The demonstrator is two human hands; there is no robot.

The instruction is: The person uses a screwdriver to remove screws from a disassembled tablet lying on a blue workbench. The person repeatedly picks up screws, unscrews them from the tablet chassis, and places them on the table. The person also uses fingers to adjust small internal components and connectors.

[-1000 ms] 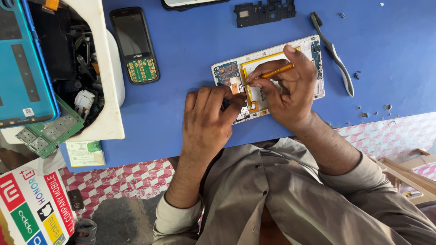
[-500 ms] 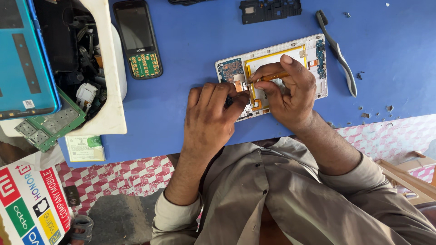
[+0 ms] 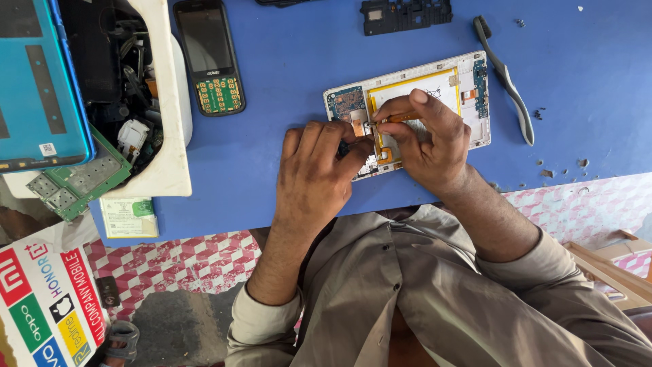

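An opened white tablet (image 3: 468, 88) lies back-up on the blue table (image 3: 292, 163), showing a blue circuit board (image 3: 348, 103) and a white battery framed in yellow. My right hand (image 3: 428, 143) pinches a thin orange-handled tool (image 3: 402, 117), its tip at the board's edge. My left hand (image 3: 316, 177) rests with curled fingers on the tablet's near left corner, pressing beside the tool tip. What is under the fingers is hidden.
A black keypad phone (image 3: 210, 54) lies to the left. A white tub (image 3: 173, 136) holds parts and green boards, beside a teal tablet (image 3: 37, 81). A black frame part (image 3: 406, 15) and a grey-black toothbrush (image 3: 506, 78) lie at the back. Small debris dots the right side.
The tool has tilted from slanting up to nearly level and its tip has slid left toward the board. Both hands stay on the tablet.
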